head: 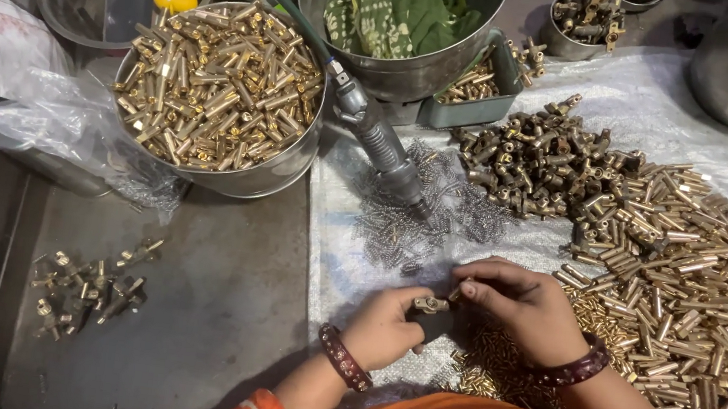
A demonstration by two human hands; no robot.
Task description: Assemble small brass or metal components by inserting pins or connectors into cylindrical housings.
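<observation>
Head view shows us working low over a white plastic sheet (671, 113). Our left hand (386, 327) pinches a small brass fitting (430, 304) between thumb and fingers, held level so our right hand (523, 307), fingertips pressed together, meets its end. A heap of thin brass tubes (704, 302) lies just beside the right hand, small steel springs (408, 224) ahead, both within reach. A round steel bowl of brass parts (221, 90) stands farther left.

Head cam, steep down, close over metal workbench (213, 306).
</observation>
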